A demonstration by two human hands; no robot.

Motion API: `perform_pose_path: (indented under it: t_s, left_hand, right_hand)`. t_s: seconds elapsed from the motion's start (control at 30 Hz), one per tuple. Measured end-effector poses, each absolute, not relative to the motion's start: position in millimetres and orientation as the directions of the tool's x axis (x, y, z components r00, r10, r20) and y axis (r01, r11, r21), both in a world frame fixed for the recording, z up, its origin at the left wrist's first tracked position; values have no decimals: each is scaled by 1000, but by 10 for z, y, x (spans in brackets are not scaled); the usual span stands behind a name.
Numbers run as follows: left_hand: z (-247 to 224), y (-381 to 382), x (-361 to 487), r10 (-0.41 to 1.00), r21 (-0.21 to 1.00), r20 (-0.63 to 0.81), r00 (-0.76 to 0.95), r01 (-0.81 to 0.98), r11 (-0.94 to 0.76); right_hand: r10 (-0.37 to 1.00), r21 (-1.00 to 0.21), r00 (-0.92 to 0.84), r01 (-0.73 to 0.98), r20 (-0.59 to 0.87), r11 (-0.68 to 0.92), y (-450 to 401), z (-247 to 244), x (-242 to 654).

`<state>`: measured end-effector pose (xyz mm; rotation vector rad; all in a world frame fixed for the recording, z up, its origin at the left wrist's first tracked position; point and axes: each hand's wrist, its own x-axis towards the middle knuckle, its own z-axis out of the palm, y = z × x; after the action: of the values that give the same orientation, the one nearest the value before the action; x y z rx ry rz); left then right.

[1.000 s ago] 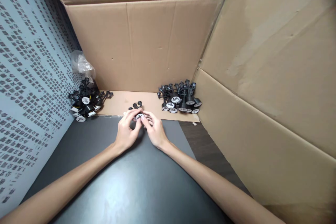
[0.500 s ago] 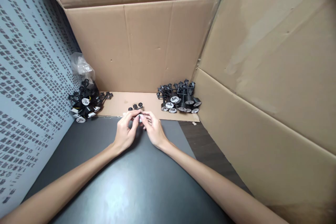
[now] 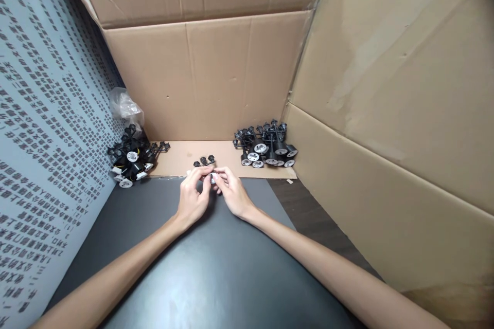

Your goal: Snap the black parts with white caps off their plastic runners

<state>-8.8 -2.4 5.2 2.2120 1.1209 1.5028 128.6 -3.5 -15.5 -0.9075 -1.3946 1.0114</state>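
Both hands meet over the dark mat's far edge, around one small black lamp post point(image 3: 204, 161). Its several lantern-like heads stick out beyond my fingers, and its pale round base point(image 3: 213, 178) faces me. My left hand point(image 3: 194, 195) grips it from the left, thumb and fingers closed. From the right, my right hand point(image 3: 233, 193) pinches the base, thumb pressed on its face. Fingers hide the middle of the lamp post. Beyond my right hand lies a pile of similar black lamp posts point(image 3: 266, 146) with white round bases.
At the left, another heap of black lamp posts point(image 3: 131, 157) lies by a clear plastic bag point(image 3: 126, 107). Cardboard walls point(image 3: 216, 72) rise behind and at the right, a printed light-blue sheet point(image 3: 50, 128) at the left. A cardboard strip point(image 3: 179, 157) borders the dark mat point(image 3: 193, 272).
The camera view has shifted slightly, so everything sits a little lower and mostly further right. Both hands keep hold of the lamp post; the right thumb has moved a little on its base.
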Motion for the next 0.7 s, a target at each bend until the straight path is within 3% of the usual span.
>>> perform_pose_path:
  t_s: [0.47,0.7]
  left_hand:
    - [44,-11,-67,713,581,674,191,458,-672]
    - [36,-13,-63,722,584,656,220,458,-670]
  right_hand:
    - [957,-957,-74,-96,281,273,2,-195,1305]
    - [945,-950,-101,-46,311,308,26,-249,1306]
